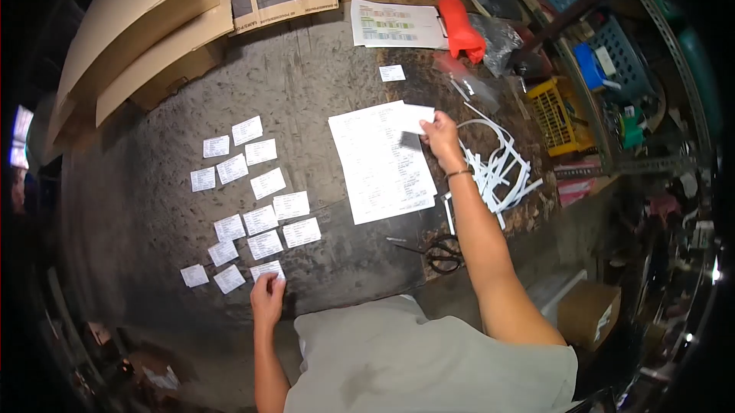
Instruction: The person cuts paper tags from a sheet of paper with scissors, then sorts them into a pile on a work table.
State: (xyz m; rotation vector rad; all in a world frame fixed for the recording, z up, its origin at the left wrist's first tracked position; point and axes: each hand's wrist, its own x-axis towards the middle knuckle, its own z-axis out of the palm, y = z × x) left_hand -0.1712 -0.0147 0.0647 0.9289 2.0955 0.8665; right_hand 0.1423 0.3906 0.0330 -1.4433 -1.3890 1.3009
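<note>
Holding a slip [417, 117], right fingers [438, 119] near sheet's [380, 164] edge.

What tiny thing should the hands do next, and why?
Perhaps the right hand should lower its white slip onto the bare dark table near the other slips. It is holding that slip over the printed sheets, covering a corner, while many slips already lie spread out around the left hand's side.

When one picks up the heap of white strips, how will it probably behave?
The white strips look thin, so probably light. Some curve in long arcs, which suggests floppiness. They cross one another, so the heap may tangle or shed pieces.
</note>
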